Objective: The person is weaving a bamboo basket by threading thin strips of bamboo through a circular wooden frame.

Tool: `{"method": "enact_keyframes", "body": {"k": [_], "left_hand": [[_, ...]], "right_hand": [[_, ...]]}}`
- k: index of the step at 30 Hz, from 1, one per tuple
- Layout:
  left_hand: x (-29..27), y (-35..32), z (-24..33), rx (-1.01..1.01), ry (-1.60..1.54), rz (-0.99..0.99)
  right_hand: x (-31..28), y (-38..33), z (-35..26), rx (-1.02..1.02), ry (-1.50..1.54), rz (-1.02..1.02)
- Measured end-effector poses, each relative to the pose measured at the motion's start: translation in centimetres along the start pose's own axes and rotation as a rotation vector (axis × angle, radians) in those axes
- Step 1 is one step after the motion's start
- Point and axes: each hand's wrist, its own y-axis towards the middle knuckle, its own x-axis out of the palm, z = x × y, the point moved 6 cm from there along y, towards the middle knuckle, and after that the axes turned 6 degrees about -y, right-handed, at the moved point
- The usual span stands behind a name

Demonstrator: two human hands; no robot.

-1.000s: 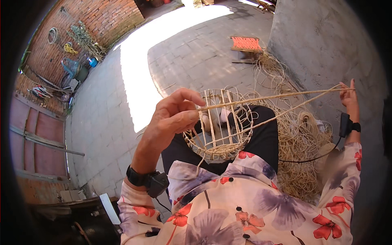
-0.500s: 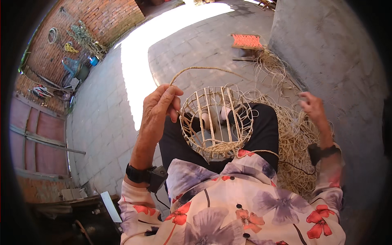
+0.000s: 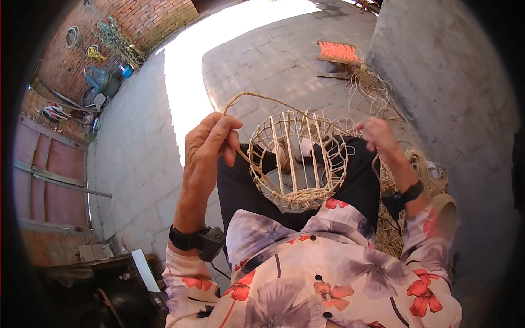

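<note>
My left hand (image 3: 213, 139) pinches a tan twisted cord (image 3: 252, 94) between thumb and fingertips, left of a round wire basket frame (image 3: 251, 158). From there the cord arcs over the frame's far rim toward my right hand (image 3: 380, 139). That hand is at the frame's right, slightly blurred, its fingers curled at the cord, with a strand hanging below the palm. The frame rests at my lap between my knees. Several pale cords (image 3: 290, 156) stretch across it, and woven cord (image 3: 311, 194) is packed along its near side.
Loose cord (image 3: 394, 227) lies in a heap beside my right leg, by a grey wall (image 3: 443, 82). A low stool with an orange woven seat (image 3: 338, 52) stands beyond. Left are a reddish door (image 3: 60, 169) and a brick wall (image 3: 147, 22) with hanging coils.
My right hand has moved left, from above the cord heap to the frame's right rim. My left hand keeps its pinch on the cord. The view has shifted slightly.
</note>
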Motion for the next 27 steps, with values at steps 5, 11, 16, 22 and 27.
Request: {"method": "enact_keyframes", "body": {"k": [5,11,16,22,27], "left_hand": [[2.7,1.2,1.9,0.050,0.037,-0.078],[11.6,1.7,4.4,0.381,0.404,-0.515],[14.7,1.1,2.5,0.557,0.397,-0.681],[3.7,6.0,-7.8,-0.060,0.388,-0.292],[-2.7,8.3,-16.7,-0.118,0.668,-0.019]], "right_hand": [[-3.3,-2.7,-1.6,-0.517,-1.420,0.185],[19.8,-14.8,-13.1,-1.479,-0.926,-0.341],[20.5,-8.3,-5.7,-0.959,-1.123,-0.224],[21.4,-10.8,-2.4,-0.550,-0.730,-0.671],[21.9,-10.8,0.0,-0.536,-0.635,-0.781]]}}
